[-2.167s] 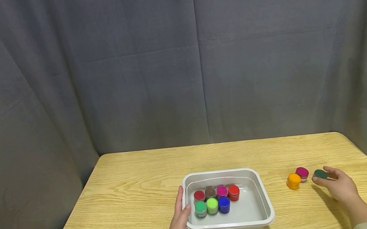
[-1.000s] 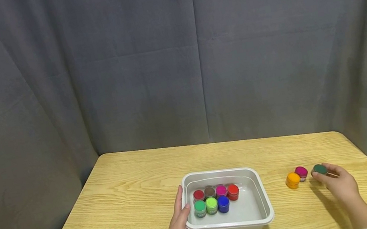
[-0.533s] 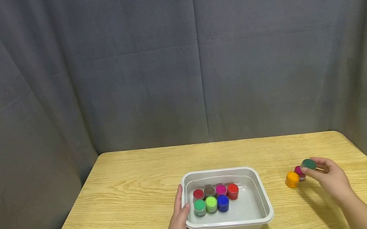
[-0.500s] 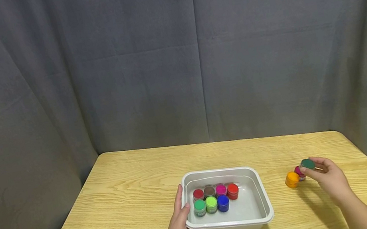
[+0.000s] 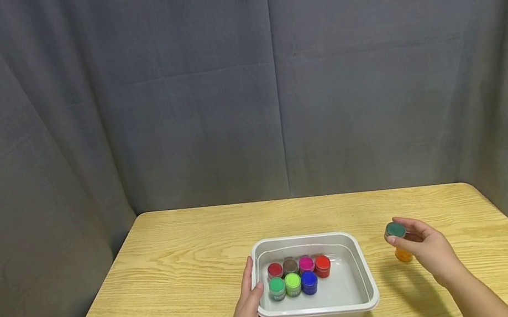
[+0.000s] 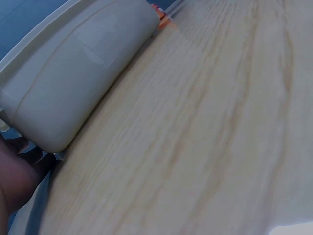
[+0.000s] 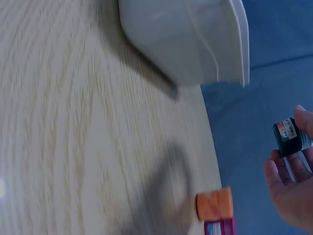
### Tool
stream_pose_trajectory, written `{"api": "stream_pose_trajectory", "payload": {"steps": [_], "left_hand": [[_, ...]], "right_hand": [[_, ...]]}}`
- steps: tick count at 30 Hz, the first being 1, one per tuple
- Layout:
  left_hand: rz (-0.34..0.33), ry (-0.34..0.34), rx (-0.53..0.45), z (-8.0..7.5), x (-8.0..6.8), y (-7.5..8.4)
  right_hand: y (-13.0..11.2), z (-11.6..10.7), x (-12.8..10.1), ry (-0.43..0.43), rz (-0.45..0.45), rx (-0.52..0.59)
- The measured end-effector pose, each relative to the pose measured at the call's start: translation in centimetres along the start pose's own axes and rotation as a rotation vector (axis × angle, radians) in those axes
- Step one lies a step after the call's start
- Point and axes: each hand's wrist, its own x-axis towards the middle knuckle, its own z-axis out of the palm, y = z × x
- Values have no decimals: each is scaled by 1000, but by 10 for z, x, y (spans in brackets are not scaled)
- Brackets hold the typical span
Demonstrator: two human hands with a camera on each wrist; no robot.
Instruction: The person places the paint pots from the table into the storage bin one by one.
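Observation:
My right hand (image 5: 430, 247) pinches a small dark green paint jar (image 5: 394, 231) between thumb and fingers, lifted above the table; its label shows in the right wrist view. Below it, an orange paint jar (image 5: 403, 255) stands on the table, partly hidden by the hand. A magenta jar (image 7: 219, 226) stands beside the orange one in the right wrist view. My left hand (image 5: 247, 308) holds the left end of a white plastic tray (image 5: 359, 306), its thumb over the rim. Inside the tray, several jars stand upright in two rows, among them a blue jar (image 5: 309, 282) and a red jar (image 5: 323, 266).
The tray rests on a wood-grain table (image 5: 154, 287). Bare tray floor (image 5: 348, 283) shows to the right of the jars in it. Grey curtains (image 5: 195, 106) hang behind the table and at both sides.
My right hand has lifted the dark green jar and carried it left, over the orange and magenta jars toward the tray. The left hand and tray have stayed in place.

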Motion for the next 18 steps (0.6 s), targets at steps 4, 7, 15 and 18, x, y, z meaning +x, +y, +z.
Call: {"api": "stream_pose_trajectory", "payload": {"steps": [4, 7, 15, 18], "left_hand": [[6, -3, -2, 0, 0, 0], [12, -4, -1, 0, 0, 0], [10, -3, 6, 0, 0, 1], [13, -5, 10, 0, 0, 1]], "right_hand": [[-10, 12, -2, -25, -9, 59], [-17, 21, -4, -42, -31, 70], [-35, 47, -5, -76, -60, 76], [-39, 56, -6, -95, -48, 79]]}}
